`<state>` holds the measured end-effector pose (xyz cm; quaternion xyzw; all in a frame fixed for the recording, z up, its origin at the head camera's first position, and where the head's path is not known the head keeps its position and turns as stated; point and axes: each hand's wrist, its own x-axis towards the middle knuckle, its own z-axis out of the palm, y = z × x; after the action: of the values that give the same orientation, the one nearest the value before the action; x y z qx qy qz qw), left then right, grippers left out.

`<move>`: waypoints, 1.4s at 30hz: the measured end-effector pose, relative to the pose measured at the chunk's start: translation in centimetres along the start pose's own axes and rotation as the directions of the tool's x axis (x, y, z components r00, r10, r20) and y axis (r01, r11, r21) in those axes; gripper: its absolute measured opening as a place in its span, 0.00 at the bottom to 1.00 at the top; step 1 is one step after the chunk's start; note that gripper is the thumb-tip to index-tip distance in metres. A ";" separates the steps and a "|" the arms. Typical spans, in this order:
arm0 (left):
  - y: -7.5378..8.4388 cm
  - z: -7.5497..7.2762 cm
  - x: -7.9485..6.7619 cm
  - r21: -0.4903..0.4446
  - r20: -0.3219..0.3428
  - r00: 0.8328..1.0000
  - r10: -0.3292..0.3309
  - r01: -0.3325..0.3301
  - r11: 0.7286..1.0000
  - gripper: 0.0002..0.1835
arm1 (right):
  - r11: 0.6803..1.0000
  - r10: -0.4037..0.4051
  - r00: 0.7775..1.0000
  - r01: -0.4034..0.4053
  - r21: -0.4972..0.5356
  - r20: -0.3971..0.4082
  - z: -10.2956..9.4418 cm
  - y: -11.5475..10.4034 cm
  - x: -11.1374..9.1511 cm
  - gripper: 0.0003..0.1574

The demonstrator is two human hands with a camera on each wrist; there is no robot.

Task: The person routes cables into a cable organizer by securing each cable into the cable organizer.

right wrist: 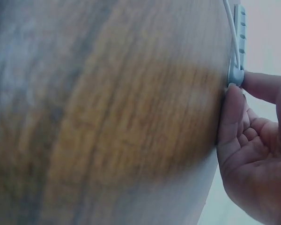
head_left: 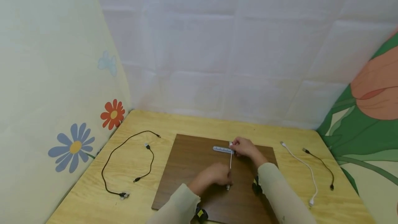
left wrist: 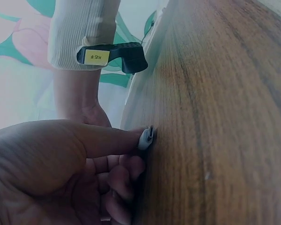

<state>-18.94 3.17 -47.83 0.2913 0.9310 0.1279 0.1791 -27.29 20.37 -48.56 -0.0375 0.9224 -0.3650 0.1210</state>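
A light blue cable clip strip (head_left: 218,148) with several slots lies on the brown board (head_left: 186,168). My right hand (head_left: 244,147) pinches the strip's right end between thumb and forefinger. There a thin white cable (head_left: 231,160) runs into the last slot, as the right wrist view shows. One white plug (head_left: 230,143) of it shows beyond the strip, beside the right fingertips. Nearer to me, my left hand (head_left: 217,175) pinches the cable's other end; its small white plug (left wrist: 146,138) pokes out past the thumb, close over the board.
On the wooden table (head_left: 149,120), a long black cable (head_left: 107,161) and a short black one (head_left: 152,161) lie left of the board. To its right lie a white cable (head_left: 306,165) and another short black cable (head_left: 324,167). Cloth backdrops (head_left: 217,61) close off the back and sides.
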 end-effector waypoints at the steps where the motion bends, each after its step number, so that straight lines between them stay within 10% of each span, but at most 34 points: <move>1: 0.0 -0.1 0.0 -0.005 0.000 1.000 -0.004 0.004 1.000 0.16 | 1.000 0.001 1.000 -0.001 -0.003 -0.001 -0.1 0.0 0.1 0.12; 28: -1.8 -0.4 -0.8 -0.277 -0.019 0.994 0.106 -0.107 0.955 0.14 | 0.999 0.031 0.999 -0.031 -0.035 -0.011 0.1 0.2 0.4 0.12; 32: -3.7 -1.1 -2.0 -0.203 -0.071 0.990 0.118 -0.130 0.970 0.06 | 0.999 0.036 0.999 -0.036 -0.004 -0.005 0.4 0.0 0.4 0.10; 42: -8.3 -3.0 -5.9 0.018 -0.161 0.987 -0.025 0.028 0.999 0.31 | 0.996 0.056 0.998 -0.056 0.063 0.002 0.1 0.1 0.6 0.13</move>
<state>-19.80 -7.32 -46.43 0.2695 0.9474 0.1393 0.1022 -27.83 20.32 -48.78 -0.0076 0.9111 -0.3903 0.1323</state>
